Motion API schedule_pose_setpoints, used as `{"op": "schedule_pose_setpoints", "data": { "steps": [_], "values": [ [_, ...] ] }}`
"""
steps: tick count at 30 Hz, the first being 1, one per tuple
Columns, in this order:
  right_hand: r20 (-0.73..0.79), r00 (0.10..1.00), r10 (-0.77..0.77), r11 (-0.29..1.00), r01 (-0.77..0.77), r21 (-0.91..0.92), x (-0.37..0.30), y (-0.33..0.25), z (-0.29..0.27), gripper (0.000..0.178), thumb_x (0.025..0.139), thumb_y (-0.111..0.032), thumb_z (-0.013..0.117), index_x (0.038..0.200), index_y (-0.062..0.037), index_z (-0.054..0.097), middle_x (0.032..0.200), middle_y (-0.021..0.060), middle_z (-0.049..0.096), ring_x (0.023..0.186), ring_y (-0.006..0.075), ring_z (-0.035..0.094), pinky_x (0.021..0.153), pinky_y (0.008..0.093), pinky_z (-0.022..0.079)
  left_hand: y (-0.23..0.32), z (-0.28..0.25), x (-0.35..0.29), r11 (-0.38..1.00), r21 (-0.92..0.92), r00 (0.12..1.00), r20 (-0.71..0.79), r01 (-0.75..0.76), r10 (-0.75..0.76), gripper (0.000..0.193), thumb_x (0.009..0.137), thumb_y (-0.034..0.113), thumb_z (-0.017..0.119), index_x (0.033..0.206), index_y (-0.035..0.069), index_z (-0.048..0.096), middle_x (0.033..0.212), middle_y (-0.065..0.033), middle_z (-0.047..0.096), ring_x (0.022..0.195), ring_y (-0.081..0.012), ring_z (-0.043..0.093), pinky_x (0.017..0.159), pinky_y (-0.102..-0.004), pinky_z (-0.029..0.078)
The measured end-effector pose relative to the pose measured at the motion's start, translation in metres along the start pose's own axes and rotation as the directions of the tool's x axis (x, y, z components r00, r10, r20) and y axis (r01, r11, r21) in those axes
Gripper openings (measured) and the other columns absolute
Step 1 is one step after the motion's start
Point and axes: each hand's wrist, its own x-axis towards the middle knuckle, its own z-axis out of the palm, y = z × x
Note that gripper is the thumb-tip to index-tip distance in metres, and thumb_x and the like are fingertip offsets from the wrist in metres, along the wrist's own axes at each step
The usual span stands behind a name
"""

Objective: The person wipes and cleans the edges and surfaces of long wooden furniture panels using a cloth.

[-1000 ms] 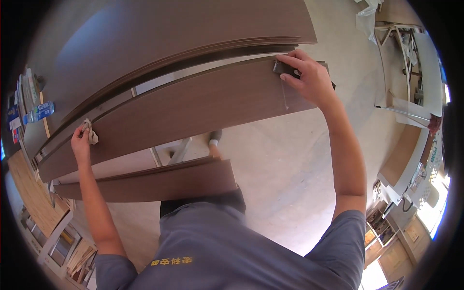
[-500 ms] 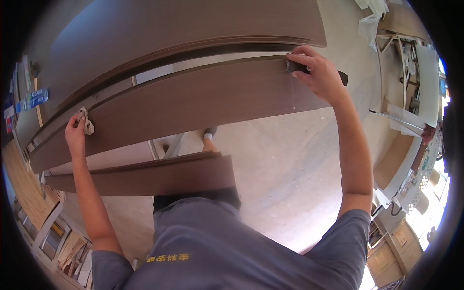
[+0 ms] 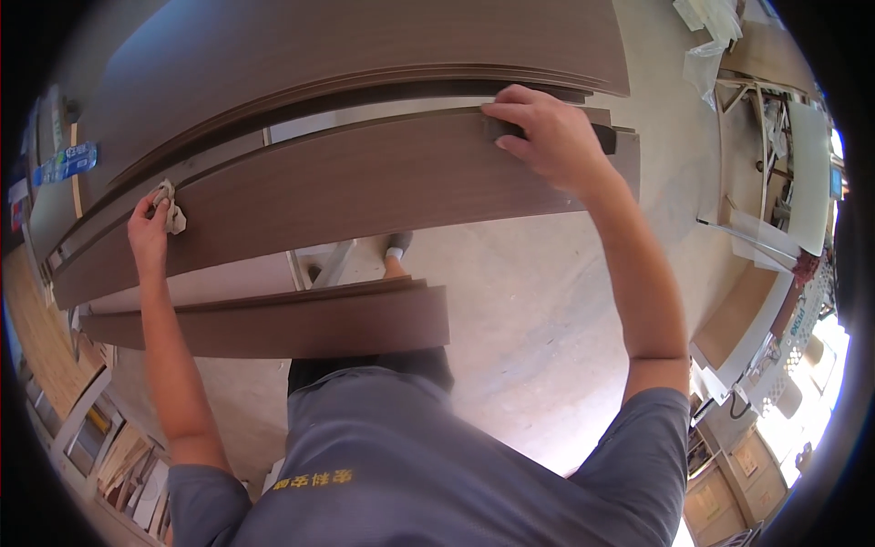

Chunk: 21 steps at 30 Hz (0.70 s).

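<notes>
A long brown board (image 3: pixel 365 169) lies across in front of me. At its left end my left hand (image 3: pixel 149 228) is closed on a crumpled beige cloth (image 3: pixel 175 211), at the board's surface. Toward the board's right end, my right hand (image 3: pixel 551 141) grips a dark scraper-like tool (image 3: pixel 605 139). Its flat front end rests against the board near the far edge, and its black end sticks out past my palm. My palm and fingers hide the tool's middle, so its exact kind is unclear.
Stacked wide brown panels (image 3: pixel 383 46) lie beyond the board. Close to my waist is another stack of brown boards (image 3: pixel 310 324). A blue-labelled bottle (image 3: pixel 68 164) lies at the far left. Racks and a pale panel (image 3: pixel 808 178) stand at the right, near plastic wrapping (image 3: pixel 706 64).
My right hand has slid left along the board with the dark tool. My left hand stays at the left end with the cloth. The view has shifted slightly.
</notes>
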Motion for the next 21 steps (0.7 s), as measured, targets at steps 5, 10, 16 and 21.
{"op": "schedule_pose_setpoints", "data": {
  "steps": [5,10,16,21],
  "values": [
    [0.021,1.000,0.000,1.000,0.000,0.016,0.012,-0.018,0.003,0.037,0.091,-0.015,0.076,0.127,-0.0103,0.074,0.126,0.0040,0.070,0.115,0.0301,0.068,0.094,0.0437,0.057,0.069,0.050,-0.038,0.964,0.251,0.995,-0.021,-0.086,0.095,0.033,0.097,0.015,0.078,0.126,0.001,0.075,0.114,-0.0139,0.077,0.103,-0.0211,0.072,0.094,-0.0350,0.056],
    [0.066,0.990,0.128,0.982,-0.136,0.134,-0.010,0.018,-0.015,0.043,0.090,-0.013,0.077,0.133,-0.0101,0.072,0.130,0.0041,0.069,0.109,0.0321,0.069,0.092,0.0444,0.056,0.191,0.167,-0.095,0.840,0.179,0.856,0.189,-0.512,0.482,0.015,0.095,0.014,0.074,0.106,0.004,0.076,0.108,-0.0126,0.070,0.099,-0.0362,0.071,0.087,-0.0469,0.057],
    [0.084,0.988,0.130,0.989,-0.135,0.060,0.022,-0.058,0.002,0.046,0.089,-0.011,0.078,0.134,-0.0115,0.072,0.131,0.0033,0.068,0.102,0.0299,0.070,0.088,0.0409,0.056,0.169,0.146,-0.085,0.881,0.084,0.877,0.178,-0.465,0.446,0.018,0.093,0.014,0.075,0.109,0.007,0.078,0.110,-0.0108,0.072,0.101,-0.0352,0.072,0.087,-0.0443,0.058],
    [0.131,0.988,0.078,0.994,-0.088,0.068,0.060,-0.123,0.022,0.045,0.089,-0.009,0.077,0.134,-0.0096,0.071,0.132,0.0041,0.068,0.104,0.0306,0.069,0.090,0.0409,0.056,0.072,0.046,-0.044,0.913,0.176,0.929,0.033,-0.367,0.367,0.022,0.092,0.014,0.077,0.112,0.005,0.079,0.105,-0.0138,0.072,0.095,-0.0334,0.072,0.085,-0.0417,0.057]
  ]
}}
